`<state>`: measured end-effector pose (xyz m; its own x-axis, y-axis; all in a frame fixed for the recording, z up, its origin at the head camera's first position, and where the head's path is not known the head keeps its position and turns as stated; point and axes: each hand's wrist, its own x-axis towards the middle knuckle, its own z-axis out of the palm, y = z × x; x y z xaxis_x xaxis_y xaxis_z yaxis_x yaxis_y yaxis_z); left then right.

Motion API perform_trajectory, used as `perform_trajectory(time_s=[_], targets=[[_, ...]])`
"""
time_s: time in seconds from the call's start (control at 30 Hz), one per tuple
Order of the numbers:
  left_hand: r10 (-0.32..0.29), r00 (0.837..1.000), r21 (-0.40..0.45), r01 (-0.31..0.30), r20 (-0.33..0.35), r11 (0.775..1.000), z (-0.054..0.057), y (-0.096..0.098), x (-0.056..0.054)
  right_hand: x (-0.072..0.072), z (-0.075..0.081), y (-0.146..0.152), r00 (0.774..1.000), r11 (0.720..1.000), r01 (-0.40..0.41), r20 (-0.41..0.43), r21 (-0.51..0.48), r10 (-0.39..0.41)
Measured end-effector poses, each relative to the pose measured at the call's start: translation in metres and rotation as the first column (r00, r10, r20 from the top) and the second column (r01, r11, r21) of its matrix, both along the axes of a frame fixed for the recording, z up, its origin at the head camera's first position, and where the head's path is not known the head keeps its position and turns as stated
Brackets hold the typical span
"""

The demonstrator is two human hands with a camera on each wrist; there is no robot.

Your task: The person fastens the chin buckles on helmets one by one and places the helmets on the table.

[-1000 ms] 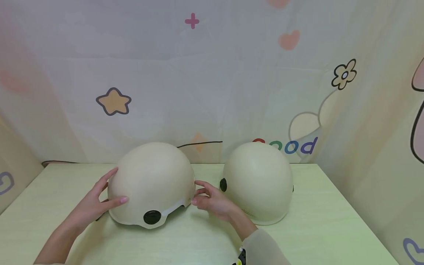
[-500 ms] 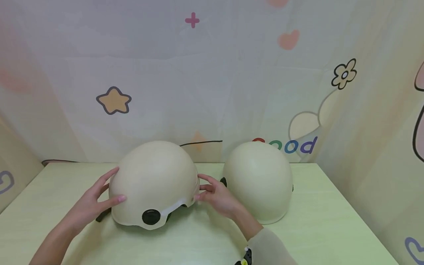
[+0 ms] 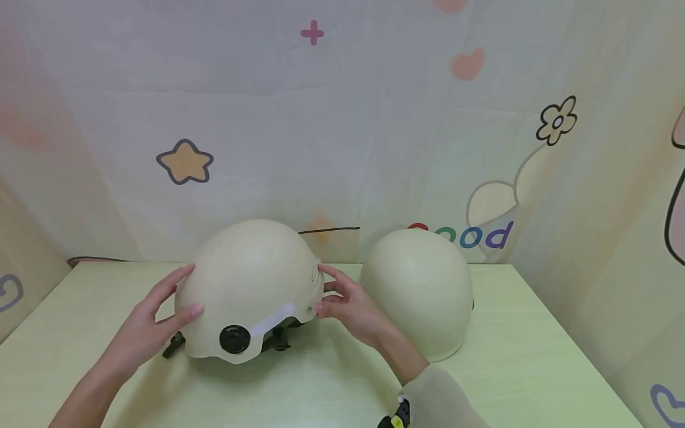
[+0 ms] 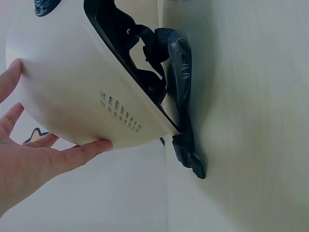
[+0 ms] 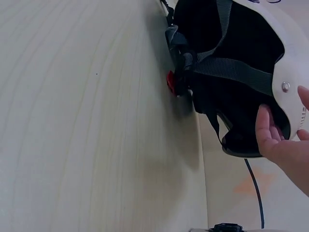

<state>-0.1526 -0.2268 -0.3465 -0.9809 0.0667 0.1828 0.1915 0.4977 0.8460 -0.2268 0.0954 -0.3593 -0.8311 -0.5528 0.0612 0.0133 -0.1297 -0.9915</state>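
Observation:
A cream helmet is held between both hands, its rim raised over the table and its black straps hanging below. My left hand grips its left end, thumb and fingers spread round the shell by the vent slots. At the opposite end my right hand pinches the rim, with the thumb inside the edge. The right wrist view shows the dark lining, webbing and a red buckle part. A round black disc marks the shell's near side.
A second cream helmet stands on the pale table just right of my right hand, partly behind the forearm. A printed curtain hangs behind the table. A thin black cable runs along the back.
The held helmet has risen and tilted, its right end higher, so straps and lining now show beneath. The right hand has moved up and slightly right; the second helmet has stayed put.

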Motion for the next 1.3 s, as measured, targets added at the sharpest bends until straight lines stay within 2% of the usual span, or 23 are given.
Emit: perform_trajectory(time_s=[0.37,0.63,0.8,1.0,1.3], targets=[[0.002,0.998,0.0,-0.002,-0.069,1.0,0.004,0.011,-0.001,0.003,0.012,-0.002,0.998,0.996,0.041,-0.035,-0.081,-0.044],[-0.048,0.992,-0.045,0.043,-0.119,0.998,0.009,0.016,0.006,0.005,0.028,-0.005,0.995,0.993,0.089,-0.041,-0.077,-0.092],[-0.081,0.984,-0.084,0.069,-0.157,0.994,0.018,0.026,0.011,0.006,0.037,-0.009,0.992,0.991,0.12,-0.039,-0.064,-0.123],[-0.046,0.968,-0.165,0.005,-0.247,0.986,0.025,0.041,0.018,0.007,0.048,-0.015,0.985,0.984,0.172,-0.029,-0.041,-0.173],[-0.004,0.938,-0.227,-0.08,-0.348,0.97,0.024,0.053,0.019,0.007,0.061,-0.022,0.985,0.981,0.169,0.002,-0.095,-0.17]])
